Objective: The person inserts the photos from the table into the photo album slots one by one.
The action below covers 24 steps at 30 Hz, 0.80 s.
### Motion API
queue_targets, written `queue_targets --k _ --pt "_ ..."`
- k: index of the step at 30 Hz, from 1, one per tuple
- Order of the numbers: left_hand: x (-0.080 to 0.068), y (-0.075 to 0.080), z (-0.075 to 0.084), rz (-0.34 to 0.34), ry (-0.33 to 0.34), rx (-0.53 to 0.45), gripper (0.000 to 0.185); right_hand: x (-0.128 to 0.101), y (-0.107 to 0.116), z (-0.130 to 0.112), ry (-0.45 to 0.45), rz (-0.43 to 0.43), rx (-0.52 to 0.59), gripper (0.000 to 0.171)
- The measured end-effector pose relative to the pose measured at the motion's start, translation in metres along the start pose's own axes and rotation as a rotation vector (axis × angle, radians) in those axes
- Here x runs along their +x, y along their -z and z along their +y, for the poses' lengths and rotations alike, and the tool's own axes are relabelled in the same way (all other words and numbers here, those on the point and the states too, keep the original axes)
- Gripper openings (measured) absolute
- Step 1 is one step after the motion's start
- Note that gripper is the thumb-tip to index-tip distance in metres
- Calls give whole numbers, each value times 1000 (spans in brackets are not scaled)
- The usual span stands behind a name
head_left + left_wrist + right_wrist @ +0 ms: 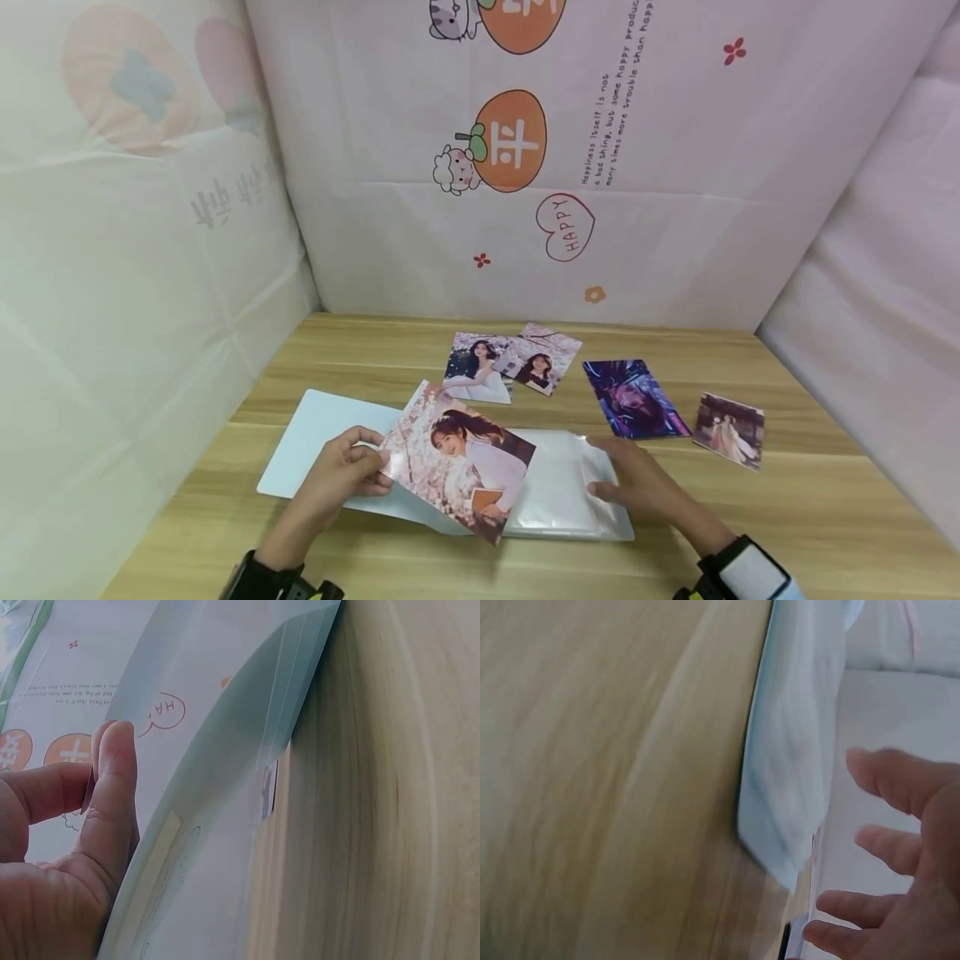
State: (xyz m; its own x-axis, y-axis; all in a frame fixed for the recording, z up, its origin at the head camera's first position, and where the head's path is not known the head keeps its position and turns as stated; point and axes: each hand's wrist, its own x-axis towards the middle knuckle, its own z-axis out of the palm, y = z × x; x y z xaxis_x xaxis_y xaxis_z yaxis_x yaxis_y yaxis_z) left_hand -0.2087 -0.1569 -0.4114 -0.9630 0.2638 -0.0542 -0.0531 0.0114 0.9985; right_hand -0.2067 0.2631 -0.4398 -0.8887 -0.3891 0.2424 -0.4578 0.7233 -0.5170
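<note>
Only the head view shows the left hand (341,471) pinching a photo (459,462) while the right hand (637,483) rests spread on the album (558,500) on the desk (810,508).

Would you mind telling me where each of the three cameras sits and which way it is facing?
Head: worn high, facing forward and down at the wooden table, the open album and loose photos; both forearms show, the left hand pinching a large photo, the right hand resting on the clear sleeves.
Left wrist: low beside the album, facing along its edge towards the backdrop; thumb and forefinger show.
Right wrist: low over the table, facing the album's corner; spread fingers show.
Shared: all three see the album and table.
</note>
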Motion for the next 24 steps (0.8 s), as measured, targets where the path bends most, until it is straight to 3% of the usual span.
queue_targets --k 2,5,9,16,24 --pt "-1 1 0 4 5 3 28 -3 1 8 -9 -66 -33 69" --pt "-2 3 -2 3 11 6 28 -6 4 13 -93 -182 -60 76" --pt "-4 6 -6 9 30 14 28 -8 5 13 -179 -258 -88 77" --pt "-3 7 -8 39 31 17 27 -5 8 9 -206 -279 -109 77" --pt "-9 23 -8 158 47 20 24 -4 8 10 -217 -290 -119 77"
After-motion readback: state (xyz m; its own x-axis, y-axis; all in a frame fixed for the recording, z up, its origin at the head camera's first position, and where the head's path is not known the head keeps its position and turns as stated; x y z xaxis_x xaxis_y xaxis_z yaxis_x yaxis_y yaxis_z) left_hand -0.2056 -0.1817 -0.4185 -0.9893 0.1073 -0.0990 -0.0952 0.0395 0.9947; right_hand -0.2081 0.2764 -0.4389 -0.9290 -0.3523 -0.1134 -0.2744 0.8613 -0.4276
